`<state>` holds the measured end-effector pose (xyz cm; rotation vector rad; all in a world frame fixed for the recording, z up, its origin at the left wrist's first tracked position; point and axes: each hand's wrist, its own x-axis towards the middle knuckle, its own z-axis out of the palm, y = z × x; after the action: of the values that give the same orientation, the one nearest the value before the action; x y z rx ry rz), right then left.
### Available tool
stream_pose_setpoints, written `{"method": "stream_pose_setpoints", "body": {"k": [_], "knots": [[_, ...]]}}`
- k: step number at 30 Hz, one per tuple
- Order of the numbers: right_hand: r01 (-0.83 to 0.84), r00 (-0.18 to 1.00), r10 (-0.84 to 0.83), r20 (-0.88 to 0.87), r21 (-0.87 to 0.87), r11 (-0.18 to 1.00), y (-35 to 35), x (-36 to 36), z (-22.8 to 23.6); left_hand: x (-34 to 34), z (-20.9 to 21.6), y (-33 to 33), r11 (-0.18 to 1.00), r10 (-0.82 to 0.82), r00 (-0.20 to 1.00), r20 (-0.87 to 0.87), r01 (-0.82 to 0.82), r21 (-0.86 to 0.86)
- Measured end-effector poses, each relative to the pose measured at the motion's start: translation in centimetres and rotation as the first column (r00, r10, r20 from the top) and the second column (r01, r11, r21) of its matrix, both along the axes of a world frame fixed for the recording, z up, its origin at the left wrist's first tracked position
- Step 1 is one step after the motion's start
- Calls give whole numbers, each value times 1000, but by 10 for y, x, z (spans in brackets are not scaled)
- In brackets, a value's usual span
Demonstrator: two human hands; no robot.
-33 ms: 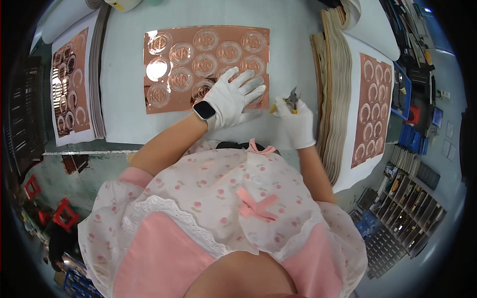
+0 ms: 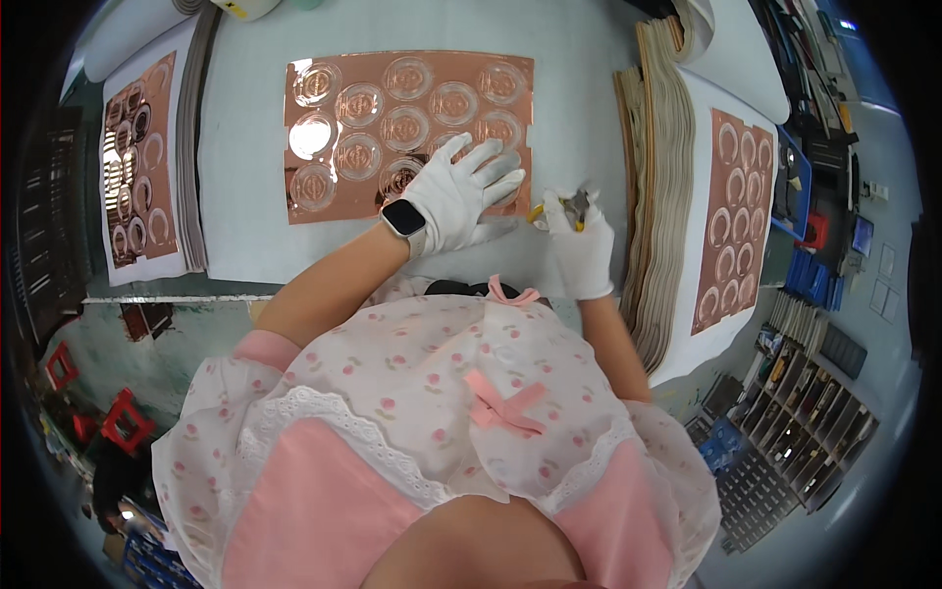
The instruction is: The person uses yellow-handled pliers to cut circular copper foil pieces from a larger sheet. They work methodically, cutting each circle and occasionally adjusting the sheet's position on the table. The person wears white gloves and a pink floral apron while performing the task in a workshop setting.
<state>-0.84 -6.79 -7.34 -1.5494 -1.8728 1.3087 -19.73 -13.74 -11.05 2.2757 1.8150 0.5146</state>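
Note:
A shiny copper-coloured sheet [image 2: 381, 67] with rows of raised round shapes lies flat on the pale table covering. My left hand [image 2: 459, 196], in a white glove, rests palm down on its lower right part, fingers spread. Some of the round shapes are hidden under that hand. To the right of the sheet, my white-gloved right hand [image 2: 584, 257] is closed around small yellow-handled pliers [image 2: 578, 206]. Their grey jaws point away from me and are slightly blurred, held apart from the sheet.
On the left, a similar copper sheet [image 2: 140, 162] lies on a stack of white sheets. At the right, another copper sheet [image 2: 731, 221] rests on white paper beside a thick stack of beige layers [image 2: 655, 196]. A white roll [image 2: 132, 39] lies at the far left.
My right hand has shifted very slightly left, and the pliers have turned a little in it. My left hand stays in place on the sheet.

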Motion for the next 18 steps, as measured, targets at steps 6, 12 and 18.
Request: {"method": "stream_pose_setpoints", "body": {"k": [6,12,18], "knots": [[65,937,80,-339,397,915,-35,16,-41,-4,4,-1,999,-32,999,0,32,-41],[185,877,1,-481,339,922,-31,7,-11,-5,4,-2,998,-30,999,-26,29,-53],[63,983,-40,-180,125,990,-27,14,-37,-5,6,0,998,-37,998,-47,34,-62]]}}
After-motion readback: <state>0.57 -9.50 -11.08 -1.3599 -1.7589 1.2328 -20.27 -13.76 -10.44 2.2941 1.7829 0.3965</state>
